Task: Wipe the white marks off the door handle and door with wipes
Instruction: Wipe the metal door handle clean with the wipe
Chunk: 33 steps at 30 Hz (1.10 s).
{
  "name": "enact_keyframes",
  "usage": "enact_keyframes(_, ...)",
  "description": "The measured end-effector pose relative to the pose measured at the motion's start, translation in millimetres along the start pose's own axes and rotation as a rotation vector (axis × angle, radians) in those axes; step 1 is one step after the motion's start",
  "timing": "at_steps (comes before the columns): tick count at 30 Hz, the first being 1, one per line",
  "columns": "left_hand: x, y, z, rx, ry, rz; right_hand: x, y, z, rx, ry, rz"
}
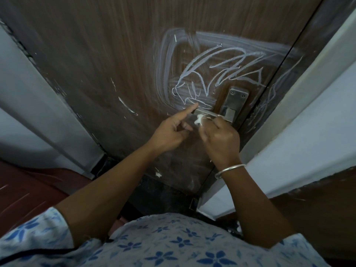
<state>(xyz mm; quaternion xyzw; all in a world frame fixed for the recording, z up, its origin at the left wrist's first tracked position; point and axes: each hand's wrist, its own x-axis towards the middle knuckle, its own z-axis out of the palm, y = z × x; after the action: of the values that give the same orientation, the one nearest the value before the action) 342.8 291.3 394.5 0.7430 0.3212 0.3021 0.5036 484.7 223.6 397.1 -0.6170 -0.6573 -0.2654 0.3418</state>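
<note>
White marks (217,68) are scribbled and smeared over the brown door (115,64) near its right edge, above and left of the metal door handle (207,113), whose lever sticks out leftward from its plate (234,102). The right hand (219,139), a bangle (229,170) on its wrist, has its fingers curled round a crumpled white wipe (198,120) held against the underside of the lever. The left hand (169,133) points its straight forefinger at the lever's free end, seemingly touching it, the other fingers folded in.
</note>
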Motion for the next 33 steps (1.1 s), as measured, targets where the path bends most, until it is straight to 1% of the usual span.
enact_keyframes(5, 2, 2, -1, -0.033, -0.01, 0.006, 8, 0, -4, 0.011, 0.04, 0.017)
enact_keyframes(10, -1, 5, 2, -0.057, -0.03, 0.0, 7, -5, -1, -0.022, -0.025, 0.013)
enact_keyframes(16, -2, 3, 1, 0.008, -0.032, -0.022, 5, 5, -8, 0.011, 0.055, 0.026)
enact_keyframes(22, -5, 5, 3, 0.018, -0.005, 0.011, 1, 0, -5, -0.039, -0.03, 0.027)
enact_keyframes(25, -8, 6, 0, 0.041, 0.02, 0.043, -4, 8, -11, 0.005, 0.003, 0.059)
enact_keyframes(28, -7, 5, 1, 0.065, 0.008, 0.042, -2, 8, -13, 0.011, 0.032, 0.082)
enact_keyframes(33, -7, 3, 5, 0.036, -0.021, 0.022, -4, 3, -9, -0.017, -0.013, 0.081)
